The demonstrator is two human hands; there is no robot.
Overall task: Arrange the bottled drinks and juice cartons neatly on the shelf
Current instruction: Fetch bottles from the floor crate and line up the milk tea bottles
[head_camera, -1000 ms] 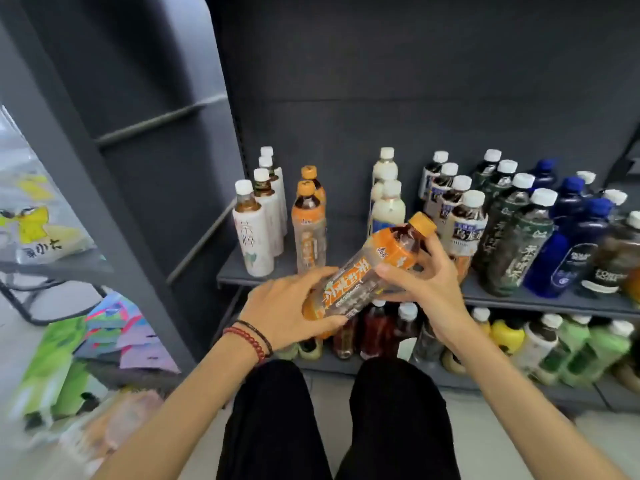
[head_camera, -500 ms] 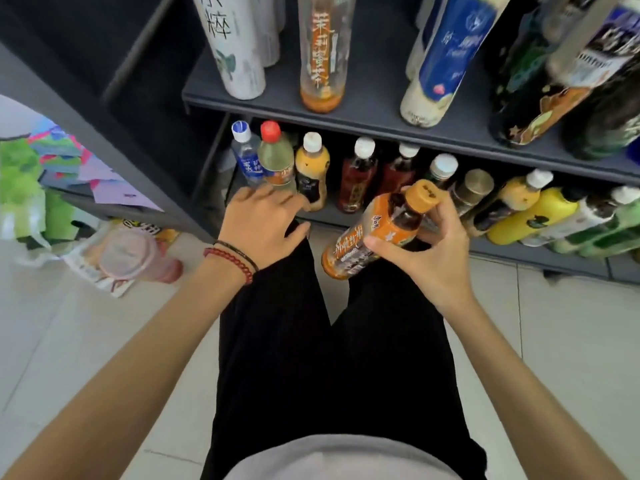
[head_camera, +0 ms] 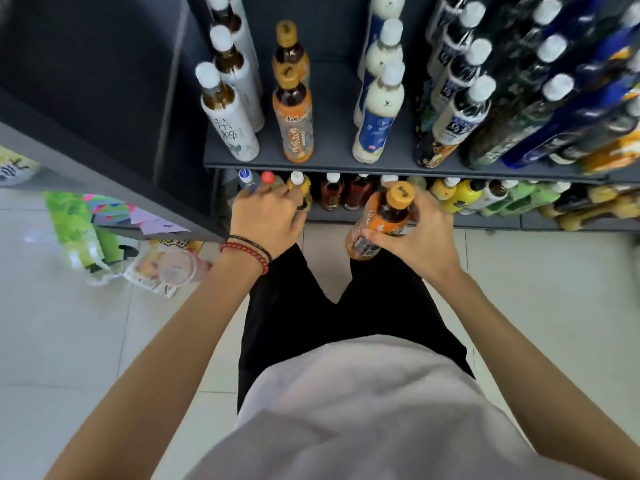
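Note:
My right hand point(head_camera: 419, 240) grips an orange-labelled tea bottle point(head_camera: 379, 221) with an orange cap, held tilted in front of the lower shelf point(head_camera: 485, 221). My left hand point(head_camera: 266, 220) reaches into the left end of that shelf; its thumb and fingers curl round a yellow bottle with a white cap point(head_camera: 300, 188), next to a red-capped bottle point(head_camera: 267, 177). On the upper shelf point(head_camera: 346, 167) two matching orange tea bottles point(head_camera: 292, 112) stand in a row.
White-sleeved bottles point(head_camera: 228, 112), milky bottles point(head_camera: 377, 112) and dark and blue bottles point(head_camera: 519, 109) fill the upper shelf. Red, yellow and green bottles point(head_camera: 467, 199) line the lower one. Snack packets point(head_camera: 104, 237) and a plastic cup point(head_camera: 176, 268) lie on the tiled floor at left.
The view has tipped down from the upper shelf to the lower one. My left hand let go of the orange tea bottle and reached to the lower shelf's left bottles; my right hand kept the bottle.

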